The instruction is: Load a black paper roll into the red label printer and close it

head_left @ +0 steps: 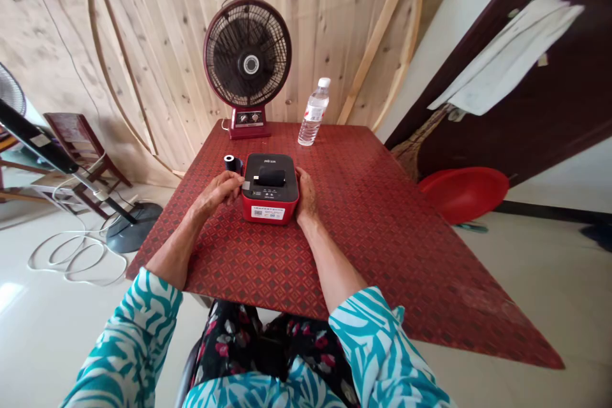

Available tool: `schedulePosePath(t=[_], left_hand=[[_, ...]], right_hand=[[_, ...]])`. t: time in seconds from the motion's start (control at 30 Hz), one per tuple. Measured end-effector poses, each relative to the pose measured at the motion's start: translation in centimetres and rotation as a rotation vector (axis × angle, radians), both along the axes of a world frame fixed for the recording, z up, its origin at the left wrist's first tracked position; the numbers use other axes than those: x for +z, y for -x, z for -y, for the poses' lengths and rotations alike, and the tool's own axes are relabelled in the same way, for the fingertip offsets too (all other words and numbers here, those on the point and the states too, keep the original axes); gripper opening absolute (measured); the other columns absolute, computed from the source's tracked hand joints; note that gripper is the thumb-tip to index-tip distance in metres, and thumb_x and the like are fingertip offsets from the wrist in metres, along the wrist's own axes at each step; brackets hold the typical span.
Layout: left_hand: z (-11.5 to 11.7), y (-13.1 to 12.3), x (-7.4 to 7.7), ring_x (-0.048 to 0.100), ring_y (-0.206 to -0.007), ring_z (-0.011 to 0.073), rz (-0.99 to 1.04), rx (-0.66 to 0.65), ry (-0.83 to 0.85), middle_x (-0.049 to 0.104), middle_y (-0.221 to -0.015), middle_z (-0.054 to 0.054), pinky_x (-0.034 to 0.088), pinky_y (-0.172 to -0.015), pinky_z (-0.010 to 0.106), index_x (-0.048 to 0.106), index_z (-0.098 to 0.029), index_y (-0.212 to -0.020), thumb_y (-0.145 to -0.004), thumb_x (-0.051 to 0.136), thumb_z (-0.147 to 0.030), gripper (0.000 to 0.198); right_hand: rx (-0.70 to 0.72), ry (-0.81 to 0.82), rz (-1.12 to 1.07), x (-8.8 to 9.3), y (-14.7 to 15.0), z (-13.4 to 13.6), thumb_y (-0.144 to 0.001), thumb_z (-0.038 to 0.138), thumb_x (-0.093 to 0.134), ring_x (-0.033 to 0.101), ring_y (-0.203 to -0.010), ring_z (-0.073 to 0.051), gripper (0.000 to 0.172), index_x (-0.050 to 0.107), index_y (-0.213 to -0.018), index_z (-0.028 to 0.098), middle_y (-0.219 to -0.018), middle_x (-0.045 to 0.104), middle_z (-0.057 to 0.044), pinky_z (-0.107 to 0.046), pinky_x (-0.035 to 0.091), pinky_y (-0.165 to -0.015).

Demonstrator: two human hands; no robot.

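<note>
A boxy red-and-black plastic device [270, 195] sat on the red, diamond-patterned desk [368, 236], closer to its left edge than its right. The left grip [220, 190] touched the device's left side, fingertips bunched; whether they pinched anything, I could not tell. The right grip [306, 197] lay against the opposite side, fingers apart from thumb. A black cylinder with a white-ringed end [230, 163] was just beyond the left grip. Along the far edge stood a round maroon fan [239, 70] and a clear plastic bottle [313, 113].

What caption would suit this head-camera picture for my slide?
Left hand and right hand flank a red-and-black device on a patterned table, a fan and bottle behind.
</note>
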State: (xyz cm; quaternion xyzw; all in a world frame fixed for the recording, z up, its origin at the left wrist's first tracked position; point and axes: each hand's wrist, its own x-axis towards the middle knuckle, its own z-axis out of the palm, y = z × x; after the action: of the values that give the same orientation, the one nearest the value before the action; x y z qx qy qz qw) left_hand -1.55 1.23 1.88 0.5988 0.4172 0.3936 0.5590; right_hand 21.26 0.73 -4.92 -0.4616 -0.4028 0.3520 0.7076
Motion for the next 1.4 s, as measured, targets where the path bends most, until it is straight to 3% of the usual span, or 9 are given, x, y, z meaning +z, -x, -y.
schedulePosePath(t=[0.1, 0.33, 0.63, 0.93, 1.27, 1.4], left_hand=[[0.1, -0.2, -0.1, 0.041, -0.037, 0.0070, 0.023, -0.052, 0.053, 0.054, -0.051, -0.006, 0.026, -0.039, 0.022, 0.055, -0.020, -0.078, -0.069, 0.073, -0.047, 0.034], [0.5, -0.6, 0.2, 0.040, -0.035, 0.0065, 0.120, -0.037, 0.128, 0.050, -0.047, -0.007, 0.026, -0.036, 0.021, 0.053, -0.020, -0.070, -0.062, 0.075, -0.040, 0.031], [0.0, -1.0, -0.4, 0.039, -0.035, 0.0048, 0.191, -0.055, 0.216, 0.046, -0.046, -0.006, 0.023, -0.034, 0.019, 0.049, -0.018, -0.063, -0.065, 0.078, -0.044, 0.038], [-0.2, -0.8, -1.1, 0.037, -0.035, 0.0035, 0.281, -0.062, 0.268, 0.048, -0.048, -0.007, 0.023, -0.033, 0.017, 0.052, -0.017, -0.064, -0.059, 0.083, -0.039, 0.039], [0.0, -1.2, -0.8, 0.040, -0.032, 0.0052, 0.305, -0.069, 0.303, 0.047, -0.044, -0.007, 0.025, -0.032, 0.017, 0.047, -0.018, -0.058, -0.054, 0.083, -0.030, 0.039], [0.1, -1.3, -0.8, 0.041, -0.032, 0.0060, 0.316, -0.047, 0.298, 0.048, -0.044, -0.007, 0.026, -0.032, 0.018, 0.047, -0.019, -0.061, -0.055, 0.082, -0.028, 0.036]], right_hand=[[0.008, -0.001, 0.033, 0.2, 0.0, 0.2, -0.089, 0.058, 0.047, 0.062, -0.120, -0.023, 0.048, 0.066, -0.115, 0.023, -0.126, 0.070, -0.008, -0.044, 0.048, -0.106], [0.018, 0.009, 0.049, 0.3, 0.1, 0.2, -0.090, 0.054, 0.043, 0.061, -0.120, -0.023, 0.046, 0.068, -0.113, 0.023, -0.124, 0.071, -0.008, -0.045, 0.047, -0.106], [0.021, 0.040, 0.025, 0.7, 0.3, 0.3, -0.094, 0.050, 0.042, 0.061, -0.119, -0.022, 0.043, 0.068, -0.115, 0.023, -0.126, 0.070, -0.008, -0.045, 0.048, -0.107], [0.051, 0.053, -0.004, 1.4, 0.5, 0.9, -0.096, 0.043, 0.038, 0.059, -0.123, -0.022, 0.041, 0.067, -0.117, 0.022, -0.127, 0.070, -0.007, -0.043, 0.047, -0.107], [0.029, 0.045, 0.132, 0.6, 0.1, 0.6, -0.094, 0.052, 0.039, 0.058, -0.123, -0.021, 0.046, 0.068, -0.116, 0.025, -0.126, 0.069, -0.005, -0.042, 0.045, -0.109], [0.025, 0.057, 0.183, 0.6, 0.0, 0.6, -0.094, 0.052, 0.039, 0.055, -0.126, -0.022, 0.049, 0.067, -0.120, 0.022, -0.131, 0.067, -0.008, -0.041, 0.043, -0.111]])
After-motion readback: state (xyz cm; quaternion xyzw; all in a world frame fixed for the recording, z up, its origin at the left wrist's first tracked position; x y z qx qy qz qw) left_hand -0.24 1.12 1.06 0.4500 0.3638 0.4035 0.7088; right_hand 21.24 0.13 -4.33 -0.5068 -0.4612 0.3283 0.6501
